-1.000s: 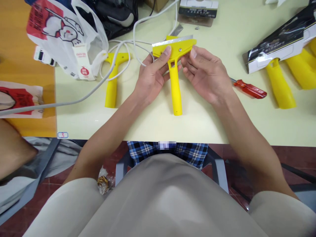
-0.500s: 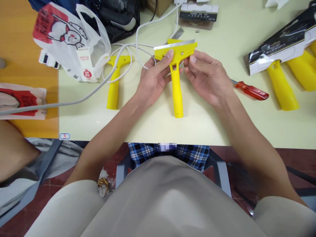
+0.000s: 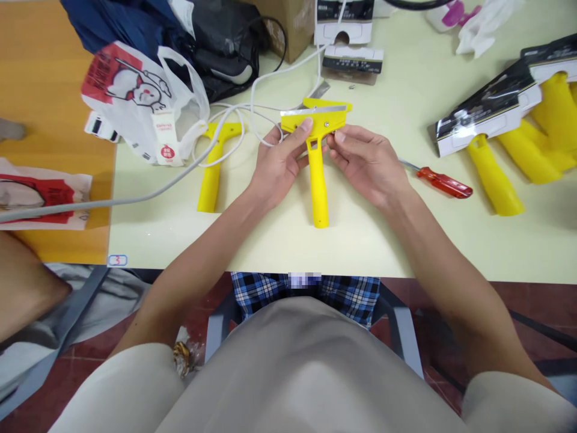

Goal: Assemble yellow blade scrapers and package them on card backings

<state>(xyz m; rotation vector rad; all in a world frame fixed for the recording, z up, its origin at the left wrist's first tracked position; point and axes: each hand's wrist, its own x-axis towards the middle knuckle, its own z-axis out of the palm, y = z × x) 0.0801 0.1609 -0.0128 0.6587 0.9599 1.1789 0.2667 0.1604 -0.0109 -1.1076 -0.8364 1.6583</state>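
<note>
A yellow scraper (image 3: pixel 319 186) with a metal blade (image 3: pixel 315 110) along its head is in my left hand (image 3: pixel 276 165), its handle pointing toward me. The left thumb presses on the front of the head, and the other fingers are behind it. My right hand (image 3: pixel 372 161) has its thumb and fingers pinched together just under the head's right end; anything between them is too small to make out. A screw (image 3: pixel 327 124) shows in the head. Another yellow scraper (image 3: pixel 210 180) lies to the left, partly under a white cable. A red-handled screwdriver (image 3: pixel 445 182) rests to the right.
Several yellow scrapers with black-and-white card sleeves (image 3: pixel 484 117) lie at the right. A plastic bag (image 3: pixel 135 90), a looped cable (image 3: pixel 180 172) and a dark bag (image 3: pixel 220 54) are at back left. Card packaging (image 3: pixel 354 60) and a tiny metal piece (image 3: pixel 351 87) lie ahead.
The head view has shifted, so the tabletop sits lower and shows more at the back. Both hands stay around the scraper, with the right fingertips still at the head's right underside.
</note>
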